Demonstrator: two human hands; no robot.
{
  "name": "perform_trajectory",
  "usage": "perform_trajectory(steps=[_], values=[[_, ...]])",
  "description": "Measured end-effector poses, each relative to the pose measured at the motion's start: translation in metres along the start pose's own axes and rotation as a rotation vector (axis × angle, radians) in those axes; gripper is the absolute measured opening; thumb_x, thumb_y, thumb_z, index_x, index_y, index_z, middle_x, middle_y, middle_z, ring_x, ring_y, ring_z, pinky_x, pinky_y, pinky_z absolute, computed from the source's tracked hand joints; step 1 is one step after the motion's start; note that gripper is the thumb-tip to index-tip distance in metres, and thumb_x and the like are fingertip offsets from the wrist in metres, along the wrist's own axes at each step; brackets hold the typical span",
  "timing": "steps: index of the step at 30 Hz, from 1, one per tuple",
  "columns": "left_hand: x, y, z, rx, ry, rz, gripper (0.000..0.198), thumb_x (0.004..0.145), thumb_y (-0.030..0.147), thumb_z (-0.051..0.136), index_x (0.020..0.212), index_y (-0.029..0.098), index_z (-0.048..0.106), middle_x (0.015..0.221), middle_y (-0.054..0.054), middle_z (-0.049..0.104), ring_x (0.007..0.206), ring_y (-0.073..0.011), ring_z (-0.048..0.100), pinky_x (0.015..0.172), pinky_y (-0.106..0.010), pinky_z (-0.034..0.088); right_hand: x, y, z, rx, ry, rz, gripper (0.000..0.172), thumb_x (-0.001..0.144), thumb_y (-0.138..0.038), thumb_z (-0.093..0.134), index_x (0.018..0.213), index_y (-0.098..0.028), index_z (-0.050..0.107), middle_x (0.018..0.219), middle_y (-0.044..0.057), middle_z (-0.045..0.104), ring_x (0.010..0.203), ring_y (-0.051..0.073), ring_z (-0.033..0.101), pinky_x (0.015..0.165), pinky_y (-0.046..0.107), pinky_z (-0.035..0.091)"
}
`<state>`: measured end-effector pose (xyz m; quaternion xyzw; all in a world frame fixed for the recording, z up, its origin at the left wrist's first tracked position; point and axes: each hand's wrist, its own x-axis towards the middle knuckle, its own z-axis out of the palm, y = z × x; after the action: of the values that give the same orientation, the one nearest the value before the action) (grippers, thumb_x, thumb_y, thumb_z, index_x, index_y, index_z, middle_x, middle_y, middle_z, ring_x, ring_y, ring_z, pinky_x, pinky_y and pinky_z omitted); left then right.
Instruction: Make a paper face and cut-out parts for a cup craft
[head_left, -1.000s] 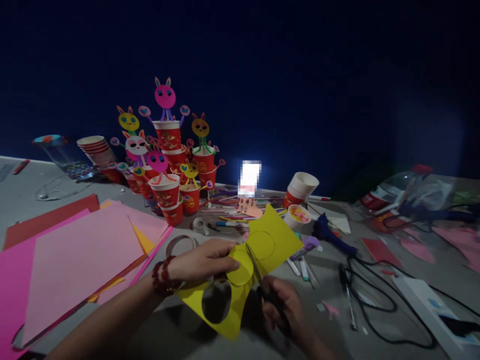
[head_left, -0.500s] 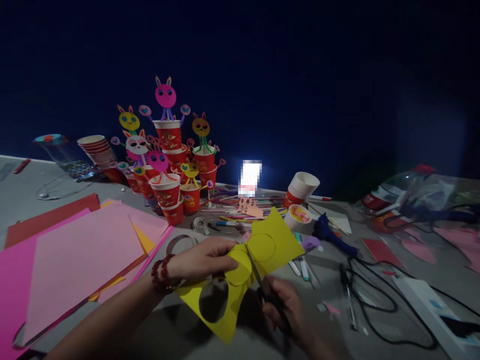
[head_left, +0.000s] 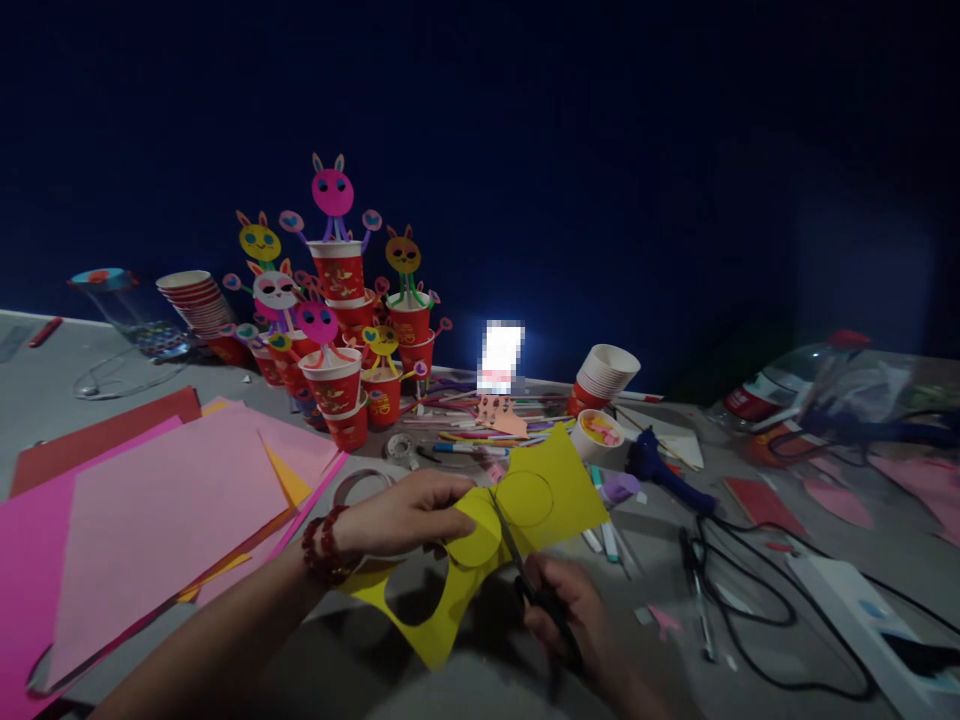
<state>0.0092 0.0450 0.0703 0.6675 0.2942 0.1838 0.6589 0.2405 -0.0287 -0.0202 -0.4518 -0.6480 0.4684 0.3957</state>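
Observation:
My left hand, with red beads at the wrist, pinches a sheet of yellow paper by a partly cut circle. One round hole gapes at the sheet's lower left, and a drawn circle outline shows on its right part. Dark-handled scissors are gripped in my right hand, below and right of the paper. Their blades lie along the edge of the circle under my left thumb. My left fingertips beneath the paper are hidden.
Pink paper sheets spread at left. Behind stand red paper cups with paper animal figures. To the right are a stack of cups, a blue glue gun, a cord, a pen and a plastic bottle.
The yellow paper's lower left part has swung up and left, and its holed end is tilted differently. The cut circle has shifted slightly left. Both hands stay nearly in place.

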Motion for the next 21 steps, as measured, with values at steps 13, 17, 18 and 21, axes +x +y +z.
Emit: perform_trajectory(steps=[13, 17, 18, 21], values=[[0.0, -0.001, 0.001, 0.029, 0.097, -0.002, 0.024, 0.088, 0.033, 0.058, 0.073, 0.018, 0.047, 0.067, 0.004, 0.043, 0.055, -0.0082, 0.042, 0.05, -0.02, 0.034, -0.004, 0.017, 0.005, 0.135, -0.012, 0.106, 0.066, 0.062, -0.085, 0.059, 0.061, -0.024, 0.034, 0.048, -0.009, 0.032, 0.037, 0.006, 0.03, 0.035, 0.019, 0.02], [0.0, 0.0, 0.004, -0.009, 0.025, -0.014, 0.025, 0.09, 0.035, 0.056, 0.075, 0.017, 0.047, 0.067, 0.004, 0.041, 0.056, -0.0086, 0.041, 0.05, -0.02, 0.034, -0.006, 0.023, 0.009, 0.228, -0.028, 0.173, 0.067, 0.057, -0.083, 0.065, 0.06, -0.024, 0.036, 0.046, -0.009, 0.036, 0.036, 0.005, 0.032, 0.034, 0.019, 0.024], [0.0, 0.0, 0.005, -0.019, 0.012, -0.009, 0.025, 0.09, 0.036, 0.055, 0.075, 0.017, 0.047, 0.068, 0.004, 0.041, 0.055, -0.0085, 0.041, 0.05, -0.02, 0.034, -0.005, 0.021, 0.009, 0.26, -0.027, 0.204, 0.067, 0.054, -0.084, 0.066, 0.06, -0.023, 0.037, 0.046, -0.009, 0.037, 0.035, 0.006, 0.033, 0.034, 0.019, 0.027], [0.001, -0.001, 0.008, -0.02, 0.001, -0.01, 0.027, 0.091, 0.037, 0.055, 0.074, 0.017, 0.047, 0.067, 0.004, 0.041, 0.056, -0.0086, 0.04, 0.051, -0.02, 0.035, -0.004, 0.006, 0.008, 0.293, -0.03, 0.267, 0.069, 0.048, -0.085, 0.068, 0.059, -0.023, 0.04, 0.047, -0.007, 0.04, 0.036, 0.007, 0.037, 0.034, 0.021, 0.034]])
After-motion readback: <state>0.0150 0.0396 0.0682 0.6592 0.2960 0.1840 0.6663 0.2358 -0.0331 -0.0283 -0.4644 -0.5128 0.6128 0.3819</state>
